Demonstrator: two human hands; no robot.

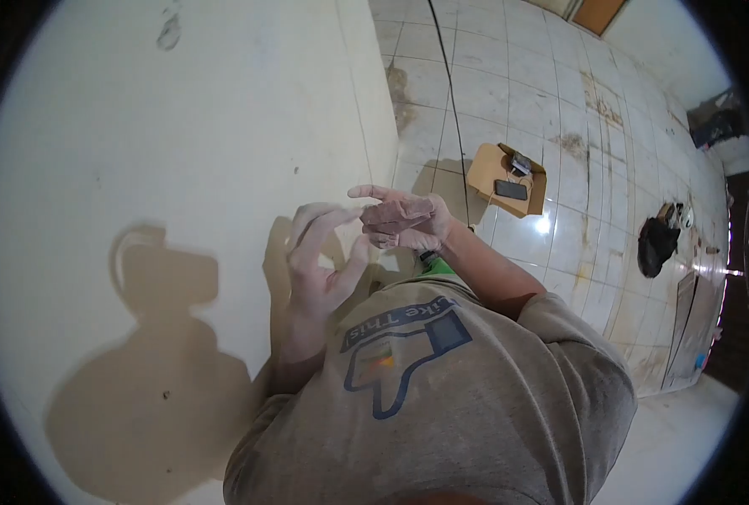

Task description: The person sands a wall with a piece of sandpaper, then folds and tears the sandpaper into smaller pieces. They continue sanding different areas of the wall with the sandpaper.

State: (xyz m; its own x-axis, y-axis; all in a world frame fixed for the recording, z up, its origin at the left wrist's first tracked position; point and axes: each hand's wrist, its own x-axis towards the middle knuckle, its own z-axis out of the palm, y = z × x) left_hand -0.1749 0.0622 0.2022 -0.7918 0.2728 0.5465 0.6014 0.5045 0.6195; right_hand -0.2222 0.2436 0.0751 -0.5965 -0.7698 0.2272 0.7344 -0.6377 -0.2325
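A creased, folded piece of reddish-brown sandpaper lies across the palm and fingers of my right hand, which holds it with one finger stretched out beyond it. My left hand is raised beside it, thumb and fingers apart and slightly curled. Its fingertips come right up to the sandpaper's near edge, with nothing seen between them. Pale dust coats both hands. They are in front of my chest, close to the pale wall.
An open cardboard box with a phone stands on the tiled floor. A black cable hangs down past it. Farther right are a dark bag and a flat board. Shadows fall across the wall at left.
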